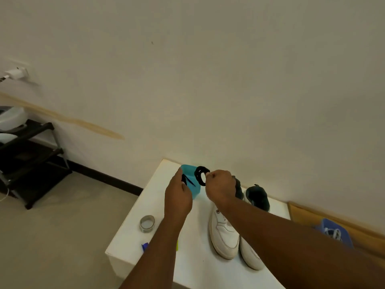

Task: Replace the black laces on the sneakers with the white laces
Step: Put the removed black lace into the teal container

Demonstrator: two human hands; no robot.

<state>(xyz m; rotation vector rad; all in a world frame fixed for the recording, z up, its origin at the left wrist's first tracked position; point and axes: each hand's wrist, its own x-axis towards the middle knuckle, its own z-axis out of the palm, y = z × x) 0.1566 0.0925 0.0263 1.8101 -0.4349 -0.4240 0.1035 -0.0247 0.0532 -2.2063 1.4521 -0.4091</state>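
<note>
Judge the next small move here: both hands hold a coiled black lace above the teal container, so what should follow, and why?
Probably lower the coiled black lace into the teal container. The right hand pinches the coil and the left hand holds its loose end right over that container, and the white sneakers show no black lace, so it looks ready to be set aside.

The right forearm crosses the pair of white leather sneakers [224, 232], hiding the middle of both, and the right hand [220, 187] covers part of the dark collar of the nearer one. The left hand [178, 197] screens one side of the small teal plastic box [188, 171], so its contents cannot be made out. The white bench [133, 243] runs off the bottom edge, and the blue basket [333, 231] beside it is half behind the arm.
</note>
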